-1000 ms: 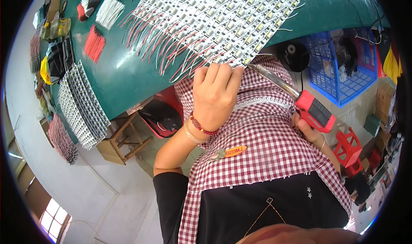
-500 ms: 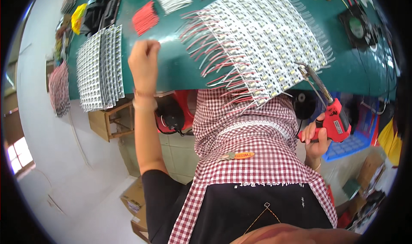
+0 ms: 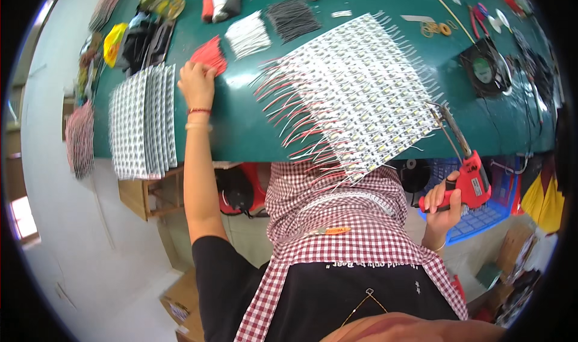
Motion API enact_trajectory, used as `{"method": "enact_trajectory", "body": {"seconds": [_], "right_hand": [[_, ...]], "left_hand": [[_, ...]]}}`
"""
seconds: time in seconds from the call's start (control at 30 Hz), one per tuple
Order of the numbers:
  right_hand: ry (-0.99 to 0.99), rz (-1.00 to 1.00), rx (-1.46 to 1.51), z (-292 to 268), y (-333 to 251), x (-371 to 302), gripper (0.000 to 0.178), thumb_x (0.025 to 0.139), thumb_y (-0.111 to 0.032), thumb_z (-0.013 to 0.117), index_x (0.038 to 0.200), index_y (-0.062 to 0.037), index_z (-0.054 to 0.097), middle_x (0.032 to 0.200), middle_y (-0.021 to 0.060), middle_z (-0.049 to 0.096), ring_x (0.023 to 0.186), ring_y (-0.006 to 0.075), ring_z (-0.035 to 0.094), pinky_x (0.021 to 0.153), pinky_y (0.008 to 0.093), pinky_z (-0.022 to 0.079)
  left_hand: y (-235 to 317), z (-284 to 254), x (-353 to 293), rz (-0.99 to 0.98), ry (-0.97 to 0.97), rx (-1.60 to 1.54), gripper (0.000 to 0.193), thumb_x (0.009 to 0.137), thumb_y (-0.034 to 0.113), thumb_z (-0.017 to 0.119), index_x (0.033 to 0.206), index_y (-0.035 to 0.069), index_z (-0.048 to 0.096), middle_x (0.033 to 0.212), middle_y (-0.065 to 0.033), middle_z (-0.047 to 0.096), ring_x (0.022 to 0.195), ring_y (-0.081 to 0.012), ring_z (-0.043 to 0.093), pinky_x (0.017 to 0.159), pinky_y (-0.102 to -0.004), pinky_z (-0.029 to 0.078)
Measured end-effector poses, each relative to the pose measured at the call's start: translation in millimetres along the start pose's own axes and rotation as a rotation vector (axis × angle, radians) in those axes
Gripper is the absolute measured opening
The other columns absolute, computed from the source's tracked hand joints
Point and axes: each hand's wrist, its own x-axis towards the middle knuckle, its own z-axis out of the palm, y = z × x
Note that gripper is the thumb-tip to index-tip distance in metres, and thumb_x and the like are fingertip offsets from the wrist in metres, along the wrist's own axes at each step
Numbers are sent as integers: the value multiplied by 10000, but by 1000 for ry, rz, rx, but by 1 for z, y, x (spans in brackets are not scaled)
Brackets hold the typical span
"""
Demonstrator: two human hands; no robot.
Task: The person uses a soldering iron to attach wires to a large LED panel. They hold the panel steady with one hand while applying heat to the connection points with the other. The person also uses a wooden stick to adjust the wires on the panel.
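Observation:
My left hand (image 3: 197, 86) is at the near edge of a pile of short red wires (image 3: 211, 53), its fingers pinched together against them; how many wires are between the fingertips is hidden. My right hand (image 3: 442, 209) is wrapped around the grip of a red soldering gun (image 3: 473, 182). Its metal tip and thin feed tube reach to the right corner of a large white LED circuit board panel (image 3: 367, 89). Red and white wires fringe the panel's left side, and pale wire ends stick out along its far right side.
White wires (image 3: 248, 35) and black wires (image 3: 293, 21) lie in piles beyond the red ones. Stacked panels (image 3: 129, 125) overhang the left table edge. A black fan (image 3: 483, 68) stands at right, near rubber bands and pliers (image 3: 478, 22). Below is a blue crate (image 3: 475, 224).
My left hand has moved from above the bare green tabletop to the red wire pile. The view has shifted, showing more of the table's far side. My right hand still grips the soldering gun.

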Motion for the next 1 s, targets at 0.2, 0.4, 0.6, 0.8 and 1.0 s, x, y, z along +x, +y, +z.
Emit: {"method": "enact_trajectory", "body": {"seconds": [0.2,0.4,0.6,0.8,1.0], "right_hand": [[22,-106,10,0,-19,15,379,992,-327,459,1196,-11,415,606,14,428,414,78,380,422,236,383],[148,-243,38,-4,-42,26,398,998,-310,450,1251,-6,403,612,14,422,410,77,363,411,225,378],[172,-434,70,-6,-57,27,403,1003,-301,441,1272,-4,393,615,19,413,414,80,363,413,231,388],[275,-481,4,-20,-60,10,368,1000,-296,445,1236,-16,404,609,16,414,412,77,372,405,223,380],[330,-469,68,-31,-57,12,350,1009,-293,420,1233,-26,396,616,13,414,420,77,378,408,223,369]], "left_hand": [[47,-43,7,66,140,228,205,707,211,766,828,126,624,983,-66,579,976,-294,535,743,-460,427],[246,-31,66,662,86,-465,74,716,123,696,712,81,636,764,-68,560,796,-283,563,682,-422,440],[470,58,121,1002,-46,-465,147,826,180,616,968,142,626,967,-30,598,1008,-236,553,826,-390,431],[569,106,150,964,-49,-340,181,833,179,602,1009,142,627,1090,-41,574,1089,-229,504,860,-406,411],[565,117,152,978,-134,-297,154,863,138,516,957,116,635,1071,-50,578,1082,-239,492,874,-428,390]]}}
